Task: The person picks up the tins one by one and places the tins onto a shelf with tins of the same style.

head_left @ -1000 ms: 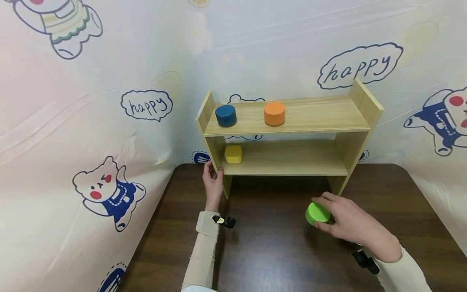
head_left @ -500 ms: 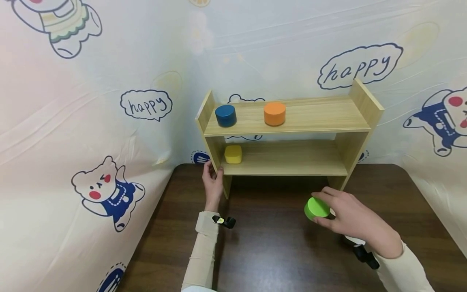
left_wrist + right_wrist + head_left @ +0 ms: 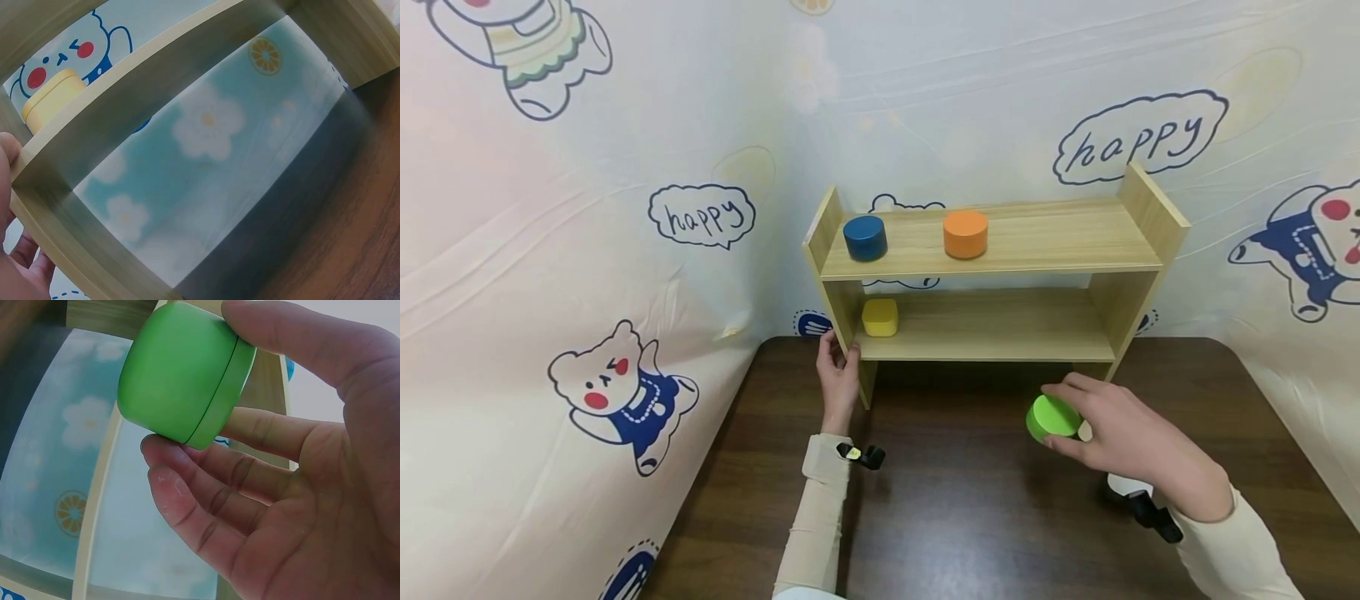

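Note:
In the head view a two-tier wooden shelf (image 3: 992, 325) stands at the back of the table. My left hand (image 3: 838, 379) grips its left side panel, thumb at the front edge and fingers on the outer side, as the left wrist view also shows. My right hand (image 3: 1123, 433) holds a small green jar (image 3: 1051, 418) between thumb and fingers, above the table and in front of the shelf's right half. Up close, a lid seam runs round the green jar (image 3: 181, 372). A blue jar (image 3: 865, 238) and an orange jar (image 3: 966, 234) sit on the upper tier.
On the lower tier, at its left end, sits a yellow rounded-square jar (image 3: 880, 317). The brown table (image 3: 947, 517) spreads in front of the shelf. Printed cloth (image 3: 925, 100) hangs behind and at both sides. Both wrists carry small black devices.
My right hand has risen slightly and moved a little toward the shelf with the green jar. My left hand stays on the side panel, and the shelf has not moved.

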Action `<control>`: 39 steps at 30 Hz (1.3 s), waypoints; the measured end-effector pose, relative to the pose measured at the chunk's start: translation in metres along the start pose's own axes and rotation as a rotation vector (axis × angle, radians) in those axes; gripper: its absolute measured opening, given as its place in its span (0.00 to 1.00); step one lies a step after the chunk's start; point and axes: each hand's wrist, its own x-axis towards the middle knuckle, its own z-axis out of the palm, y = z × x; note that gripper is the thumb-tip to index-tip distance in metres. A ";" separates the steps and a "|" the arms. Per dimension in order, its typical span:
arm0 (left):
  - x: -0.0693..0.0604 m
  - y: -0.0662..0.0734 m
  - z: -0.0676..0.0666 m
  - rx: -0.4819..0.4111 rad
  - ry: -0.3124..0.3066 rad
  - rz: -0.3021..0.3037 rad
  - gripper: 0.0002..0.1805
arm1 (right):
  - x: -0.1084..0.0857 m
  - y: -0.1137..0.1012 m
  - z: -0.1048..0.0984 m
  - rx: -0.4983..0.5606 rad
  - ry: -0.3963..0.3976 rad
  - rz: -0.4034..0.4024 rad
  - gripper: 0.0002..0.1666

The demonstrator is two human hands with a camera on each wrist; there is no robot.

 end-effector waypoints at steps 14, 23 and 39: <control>0.000 0.000 0.000 0.020 0.011 -0.002 0.19 | 0.008 -0.006 -0.012 -0.021 -0.002 -0.014 0.32; 0.000 0.000 0.000 0.014 0.007 0.003 0.19 | 0.011 -0.009 -0.018 -0.046 0.009 -0.025 0.33; 0.000 0.001 0.000 0.012 0.008 -0.003 0.19 | 0.016 -0.014 -0.030 -0.062 0.036 -0.058 0.31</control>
